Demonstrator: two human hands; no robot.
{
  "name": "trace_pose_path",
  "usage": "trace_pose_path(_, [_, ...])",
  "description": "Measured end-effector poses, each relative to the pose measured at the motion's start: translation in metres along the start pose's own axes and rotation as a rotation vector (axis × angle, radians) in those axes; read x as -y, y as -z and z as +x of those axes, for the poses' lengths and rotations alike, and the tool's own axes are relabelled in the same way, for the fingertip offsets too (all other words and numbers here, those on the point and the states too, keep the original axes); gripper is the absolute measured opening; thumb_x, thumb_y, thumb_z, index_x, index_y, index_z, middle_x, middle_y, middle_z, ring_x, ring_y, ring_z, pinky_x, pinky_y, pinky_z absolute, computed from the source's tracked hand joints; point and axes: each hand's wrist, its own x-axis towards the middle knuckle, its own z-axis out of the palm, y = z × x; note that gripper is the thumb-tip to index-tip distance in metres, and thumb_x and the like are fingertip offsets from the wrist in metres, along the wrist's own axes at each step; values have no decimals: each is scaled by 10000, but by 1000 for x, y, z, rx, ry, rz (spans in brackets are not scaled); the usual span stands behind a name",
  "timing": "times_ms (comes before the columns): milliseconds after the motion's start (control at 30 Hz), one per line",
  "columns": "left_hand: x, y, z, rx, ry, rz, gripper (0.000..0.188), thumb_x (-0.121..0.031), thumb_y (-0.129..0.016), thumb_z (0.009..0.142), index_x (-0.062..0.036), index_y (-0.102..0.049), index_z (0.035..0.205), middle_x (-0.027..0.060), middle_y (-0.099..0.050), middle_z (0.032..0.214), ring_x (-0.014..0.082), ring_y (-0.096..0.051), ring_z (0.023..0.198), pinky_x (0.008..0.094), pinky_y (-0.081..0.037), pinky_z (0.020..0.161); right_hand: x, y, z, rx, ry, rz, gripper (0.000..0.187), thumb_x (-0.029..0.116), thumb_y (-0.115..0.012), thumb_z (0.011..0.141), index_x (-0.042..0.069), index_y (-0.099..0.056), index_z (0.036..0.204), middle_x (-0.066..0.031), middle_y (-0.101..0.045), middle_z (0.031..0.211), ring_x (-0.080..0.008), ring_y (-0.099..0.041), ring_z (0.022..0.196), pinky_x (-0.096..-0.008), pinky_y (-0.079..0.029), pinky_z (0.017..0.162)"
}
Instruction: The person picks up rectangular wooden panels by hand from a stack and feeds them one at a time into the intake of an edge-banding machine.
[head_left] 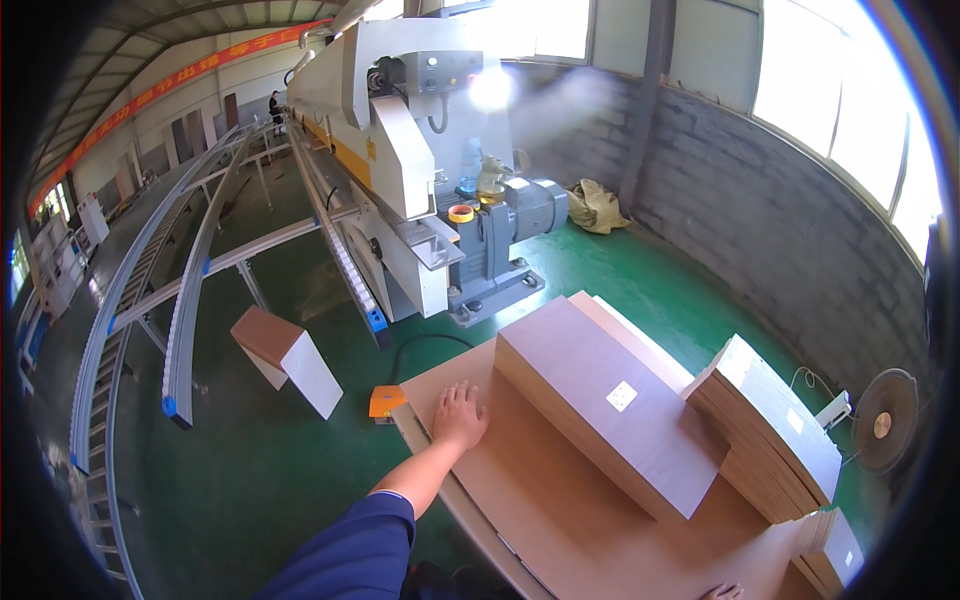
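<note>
My left hand (462, 415) rests on the brown sheet (540, 455), close to its left corner, with fingers spread and nothing held. A stack of panels (600, 365) with a pale purplish top and a white label (622, 396) lies on that sheet, just right of the hand. Only the fingers of my right hand (725, 592) show at the lower edge, stretched out over the brown sheet, and no object is seen in them. A second stack of panels (770, 420) stands farther right.
A large grey-white machine (400, 150) with a motor (535, 208) stands ahead. An orange foot pedal (386, 402) and a folded brown-and-white panel piece (290, 355) are on the green floor. Roller rails (190, 320) run along the left. A round fan (885, 420) stands at far right.
</note>
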Motion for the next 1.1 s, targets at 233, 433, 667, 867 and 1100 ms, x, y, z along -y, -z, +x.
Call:
trace_pose_path(233, [-3, -2, 2, -2, -3, -12, 567, -372, -522, 976, -59, -533, 1447, 181, -474, 1551, 352, -405, 1453, 469, -261, 1243, -18, -37, 1, -252, 100, -156, 397, 422, -496, 979, 63, -661, 1024, -177, -646, 990, -358, -613, 912, -492, -538, 752])
trace_pose_path(433, [-1, 0, 0, -5, -3, 2, 567, -377, -521, 977, -61, -535, 1448, 181, -473, 1551, 354, -406, 1453, 469, -263, 1243, -13, -26, -2, -134, 62, -116, 407, 434, -466, 990, 64, -633, 1024, -163, -620, 974, -338, -601, 875, -468, -527, 707])
trace_pose_path(667, [-2, 0, 0, 3, 3, 1, 567, -384, -515, 983, -63, -533, 1450, 174, -465, 1560, 349, -400, 1458, 467, -258, 1246, -1, -1, -3, -12, 2, -63, 433, 448, -445, 998, 71, -640, 1086, -174, -639, 1091, -342, -598, 992, -463, -520, 821])
trace_pose_path(867, [-2, 0, 0, 10, 4, 13, 571, -386, -514, 983, -61, -526, 1452, 173, -461, 1563, 343, -393, 1463, 465, -250, 1249, 8, 23, -1, -1, 2, -41, 417, 428, -481, 987, 63, -642, 1108, -178, -642, 1132, -349, -596, 1041, -469, -514, 875])
trace_pose_path(1100, [-2, -1, 1, -6, -2, 14, 560, -373, -528, 974, -54, -531, 1436, 179, -475, 1550, 348, -406, 1449, 477, -257, 1241, 3, 9, -1, 18, 5, -37, 393, 408, -511, 972, 58, -665, 1061, -188, -644, 1100, -361, -602, 1018, -489, -519, 851])
